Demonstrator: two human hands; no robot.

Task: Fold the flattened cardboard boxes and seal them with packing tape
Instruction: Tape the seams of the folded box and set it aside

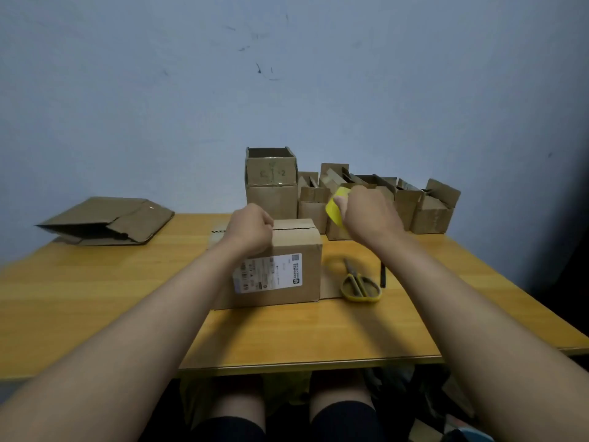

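Note:
A folded cardboard box (296,247) with a white shipping label on its near side stands at the middle of the wooden table (287,333). Its top flaps are closed with a dark seam showing. My left hand (251,226) rests on the box's top left corner with fingers curled against the flap. My right hand (366,212) hovers above and right of the box, gripping a yellow roll of packing tape (334,208). Whether a tape strip runs between the roll and the box is unclear.
Yellow-handled scissors (358,283) and a black pen (382,274) lie right of the box. Several assembled open boxes (271,183) line the wall behind. Flattened boxes (108,221) lie stacked at the table's far left.

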